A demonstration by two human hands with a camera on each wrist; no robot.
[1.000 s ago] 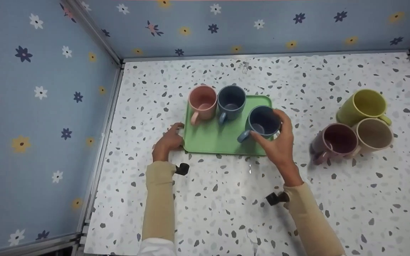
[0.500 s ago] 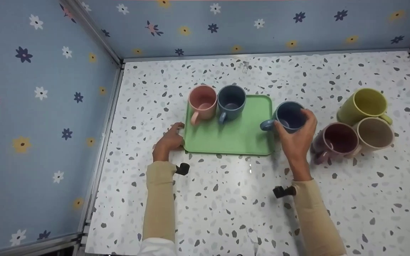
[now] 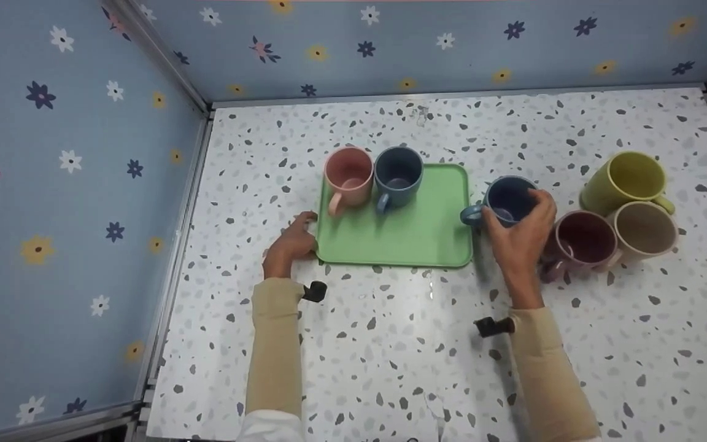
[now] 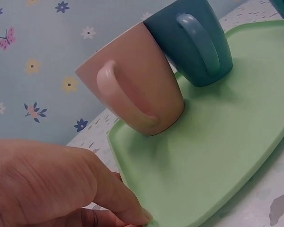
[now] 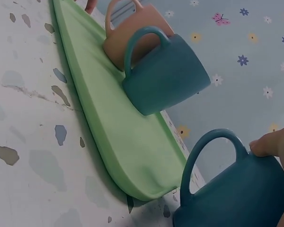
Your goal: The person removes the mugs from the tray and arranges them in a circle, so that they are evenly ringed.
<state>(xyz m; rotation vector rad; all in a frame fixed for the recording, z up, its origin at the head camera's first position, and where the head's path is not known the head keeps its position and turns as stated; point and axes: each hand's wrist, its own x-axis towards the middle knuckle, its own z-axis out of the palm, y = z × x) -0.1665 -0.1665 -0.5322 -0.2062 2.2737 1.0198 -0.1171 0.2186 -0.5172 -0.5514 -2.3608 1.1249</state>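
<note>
My right hand grips a blue mug, thumb near the handle and fingers at the far side of its rim. This mug is just past the right edge of the green tray, its handle pointing left. In the right wrist view the held mug fills the lower right corner. My left hand holds the tray's left edge, and the left wrist view has the thumb on the rim by the near corner. On the tray a pink mug stands beside another blue mug.
To the right of the held mug stand a yellow-green mug, a maroon mug and a beige mug, close together. The speckled tabletop meets flowered walls at the back and left.
My right hand has carried the blue mug from over the tray's right part rightward past its edge, moving only slightly in the last half second. The left hand and tray have stayed put.
</note>
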